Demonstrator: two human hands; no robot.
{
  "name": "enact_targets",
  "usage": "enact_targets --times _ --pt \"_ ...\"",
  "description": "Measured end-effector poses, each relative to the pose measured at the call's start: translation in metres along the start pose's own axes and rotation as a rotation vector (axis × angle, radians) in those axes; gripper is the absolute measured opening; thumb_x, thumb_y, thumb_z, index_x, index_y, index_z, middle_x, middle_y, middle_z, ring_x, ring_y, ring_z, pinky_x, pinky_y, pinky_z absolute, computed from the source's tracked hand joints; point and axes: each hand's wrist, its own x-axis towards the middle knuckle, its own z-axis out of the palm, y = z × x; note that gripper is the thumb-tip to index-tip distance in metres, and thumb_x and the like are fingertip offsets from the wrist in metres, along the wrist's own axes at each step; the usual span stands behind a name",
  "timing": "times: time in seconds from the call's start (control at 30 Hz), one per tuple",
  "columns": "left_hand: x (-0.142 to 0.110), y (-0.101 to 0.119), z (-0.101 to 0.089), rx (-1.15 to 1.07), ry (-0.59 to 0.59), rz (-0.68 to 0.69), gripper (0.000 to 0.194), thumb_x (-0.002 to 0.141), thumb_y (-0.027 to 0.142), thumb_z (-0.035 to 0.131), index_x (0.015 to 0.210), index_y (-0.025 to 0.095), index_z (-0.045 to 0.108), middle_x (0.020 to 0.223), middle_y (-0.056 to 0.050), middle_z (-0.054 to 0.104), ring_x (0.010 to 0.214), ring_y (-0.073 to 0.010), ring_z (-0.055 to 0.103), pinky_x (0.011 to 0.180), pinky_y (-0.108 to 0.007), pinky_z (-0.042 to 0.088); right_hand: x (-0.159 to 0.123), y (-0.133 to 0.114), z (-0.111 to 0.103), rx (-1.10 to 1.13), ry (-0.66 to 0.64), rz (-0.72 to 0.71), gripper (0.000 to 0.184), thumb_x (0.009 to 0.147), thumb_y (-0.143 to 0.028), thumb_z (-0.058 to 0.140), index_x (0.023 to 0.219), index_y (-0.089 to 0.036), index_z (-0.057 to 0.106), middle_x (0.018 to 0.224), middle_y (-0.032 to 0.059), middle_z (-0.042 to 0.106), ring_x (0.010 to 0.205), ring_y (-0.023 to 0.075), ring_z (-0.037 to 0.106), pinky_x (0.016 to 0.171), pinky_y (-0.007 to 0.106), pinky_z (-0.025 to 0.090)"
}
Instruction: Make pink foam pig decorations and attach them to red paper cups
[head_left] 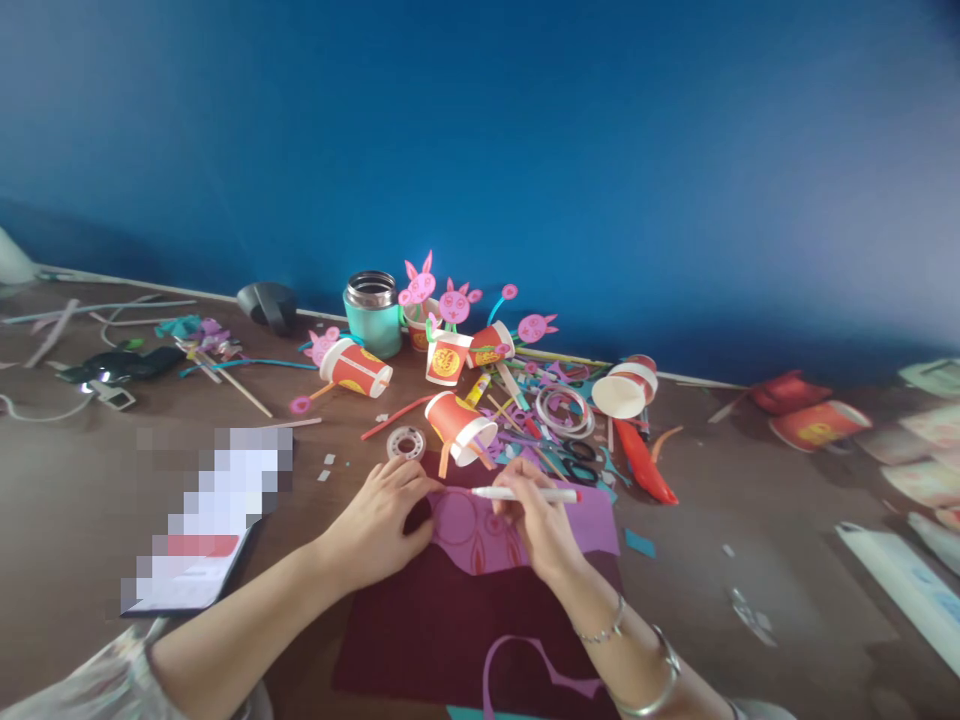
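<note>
A purple paper sheet [487, 560] lies on a dark maroon mat, with red outlines of circles and long pointed ears drawn on it. My left hand [386, 520] holds the sheet down at its left end, index finger and thumb on its edge. In my right hand [534, 515] is a white marker [551, 494] with a red end, held almost level. Its tip points left and is over the top of the sheet, close to a drawn circle. Just beyond the sheet, a red paper cup [450, 415] lies tipped on its side with orange strips attached.
Behind stand paper cups with pink animal faces [454, 302] and a teal thermos [373, 315]. Scissors [579, 460], tape [406, 443] and paper scraps clutter the middle. A phone [214, 530] lies left; a red pouch [643, 465] lies right. A curled purple offcut [517, 645] is nearest me.
</note>
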Motion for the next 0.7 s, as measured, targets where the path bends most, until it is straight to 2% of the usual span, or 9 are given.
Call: enact_targets --times 0.1,0.17,0.33,0.4,0.5,0.63,0.7 --pt "0.0 -0.002 0.001 0.017 -0.012 0.004 0.025 0.08 0.026 0.054 0.104 0.023 0.063 0.099 -0.007 0.06 0.1 -0.026 0.052 0.089 -0.043 0.041 0.005 -0.004 -0.007 0.255 0.055 0.009 0.025 0.077 -0.03 0.054 0.056 -0.02 0.043 0.046 -0.0056 0.043 0.042 0.009 0.036 0.042 0.022 0.026" --pt "0.0 -0.003 0.002 0.021 -0.013 0.004 0.026 0.081 0.028 0.054 0.105 0.023 0.063 0.102 -0.007 0.06 0.103 -0.0267 0.051 0.093 -0.045 0.04 0.008 -0.011 -0.012 0.361 0.067 0.001 0.029 0.076 -0.03 0.054 0.053 -0.02 0.039 0.045 -0.0062 0.037 0.042 0.0088 0.034 0.043 0.022 0.028" --pt "0.0 -0.002 0.0 0.017 -0.031 -0.015 0.024 0.081 0.027 0.055 0.104 0.023 0.062 0.1 -0.007 0.061 0.101 -0.0261 0.053 0.091 -0.045 0.041 0.009 -0.02 -0.022 0.392 0.083 -0.053 0.035 0.08 -0.037 0.052 0.054 -0.022 0.034 0.041 -0.0079 0.028 0.039 0.0089 0.029 0.043 0.023 0.032" --pt "0.0 -0.001 -0.001 0.017 -0.031 -0.027 0.025 0.08 0.027 0.056 0.104 0.023 0.061 0.099 -0.007 0.061 0.101 -0.0259 0.053 0.091 -0.044 0.041 0.008 -0.017 -0.021 0.351 0.064 -0.043 0.035 0.079 -0.037 0.055 0.055 -0.022 0.034 0.04 -0.0091 0.026 0.038 0.008 0.026 0.041 0.022 0.028" --pt "0.0 -0.001 -0.002 0.027 -0.022 -0.036 0.027 0.078 0.026 0.057 0.105 0.023 0.061 0.099 -0.007 0.062 0.102 -0.0259 0.053 0.091 -0.043 0.04 0.003 -0.01 -0.015 0.189 -0.003 0.006 0.028 0.073 -0.032 0.064 0.06 -0.022 0.04 0.044 -0.0085 0.039 0.039 0.007 0.032 0.04 0.021 0.024" --pt "0.001 -0.001 -0.002 0.038 -0.033 -0.023 0.027 0.077 0.024 0.056 0.104 0.023 0.062 0.09 -0.005 0.063 0.093 -0.0239 0.057 0.084 -0.039 0.042 -0.003 -0.004 -0.004 -0.168 -0.098 -0.009 0.025 0.074 -0.034 0.064 0.062 -0.021 0.047 0.049 -0.0043 0.054 0.044 0.0098 0.044 0.044 0.023 0.031" --pt "0.001 -0.001 -0.002 0.041 -0.043 -0.019 0.027 0.077 0.023 0.057 0.104 0.022 0.062 0.084 -0.004 0.064 0.088 -0.023 0.058 0.081 -0.038 0.043 -0.004 -0.003 0.0 -0.244 -0.093 -0.04 0.027 0.077 -0.037 0.061 0.061 -0.021 0.046 0.048 -0.0037 0.056 0.044 0.0109 0.046 0.045 0.024 0.034"
